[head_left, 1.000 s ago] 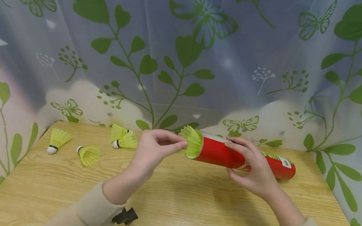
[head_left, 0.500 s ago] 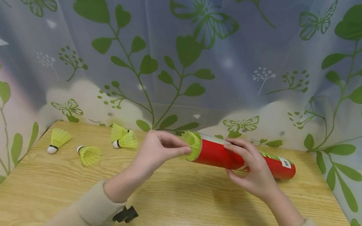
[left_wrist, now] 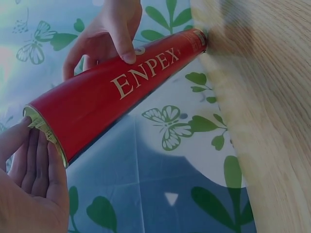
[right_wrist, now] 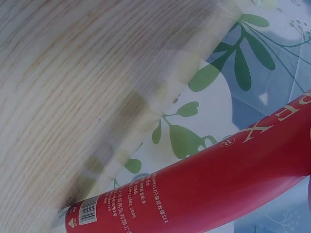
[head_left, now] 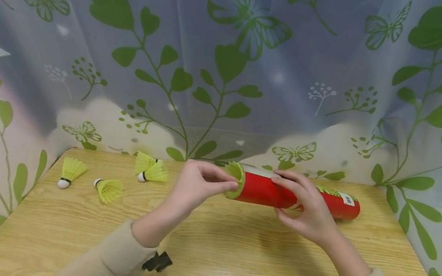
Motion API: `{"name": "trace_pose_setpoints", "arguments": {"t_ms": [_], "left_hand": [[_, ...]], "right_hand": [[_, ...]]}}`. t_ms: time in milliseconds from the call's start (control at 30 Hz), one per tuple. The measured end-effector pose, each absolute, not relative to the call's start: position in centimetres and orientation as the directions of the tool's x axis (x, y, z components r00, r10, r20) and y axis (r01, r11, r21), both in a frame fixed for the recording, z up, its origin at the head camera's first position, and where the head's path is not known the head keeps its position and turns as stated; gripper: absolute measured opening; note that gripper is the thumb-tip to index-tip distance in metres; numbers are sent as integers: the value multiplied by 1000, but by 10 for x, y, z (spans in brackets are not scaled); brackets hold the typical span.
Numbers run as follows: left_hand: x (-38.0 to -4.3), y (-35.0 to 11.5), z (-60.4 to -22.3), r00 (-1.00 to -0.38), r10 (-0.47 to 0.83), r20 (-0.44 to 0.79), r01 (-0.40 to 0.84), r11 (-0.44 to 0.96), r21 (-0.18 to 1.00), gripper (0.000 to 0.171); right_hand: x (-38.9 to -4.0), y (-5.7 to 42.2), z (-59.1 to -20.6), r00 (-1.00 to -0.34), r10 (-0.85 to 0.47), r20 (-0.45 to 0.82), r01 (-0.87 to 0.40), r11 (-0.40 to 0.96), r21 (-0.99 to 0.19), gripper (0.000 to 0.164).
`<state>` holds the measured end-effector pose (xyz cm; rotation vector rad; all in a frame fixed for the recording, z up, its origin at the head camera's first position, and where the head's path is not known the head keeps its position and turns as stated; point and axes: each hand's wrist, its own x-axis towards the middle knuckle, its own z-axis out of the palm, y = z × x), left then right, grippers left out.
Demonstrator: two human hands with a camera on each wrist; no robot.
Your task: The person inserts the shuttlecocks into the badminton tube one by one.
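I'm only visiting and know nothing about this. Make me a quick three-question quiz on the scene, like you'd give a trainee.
1. How many yellow shuttlecocks lie loose on the wooden table?
2. True or false: the red tube stands upright on its end, with no hand on it.
3. Whose fingers are at the tube's open mouth? A, left; B, right; C, neither.

Key: 1. Four. 2. False: the right hand grips it. 3. A, the left hand.
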<state>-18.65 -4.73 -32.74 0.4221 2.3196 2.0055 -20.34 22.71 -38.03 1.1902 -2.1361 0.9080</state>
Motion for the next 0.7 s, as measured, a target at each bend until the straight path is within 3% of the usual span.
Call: {"name": "trace_pose_setpoints", "arguments": {"t_ms": [700], "left_hand": [[-187, -43, -329, -934, 308, 180, 232, 142, 962, 8]], "right_hand": [[-203, 227, -383, -494, -520, 697, -859, 418, -296, 69]]}}
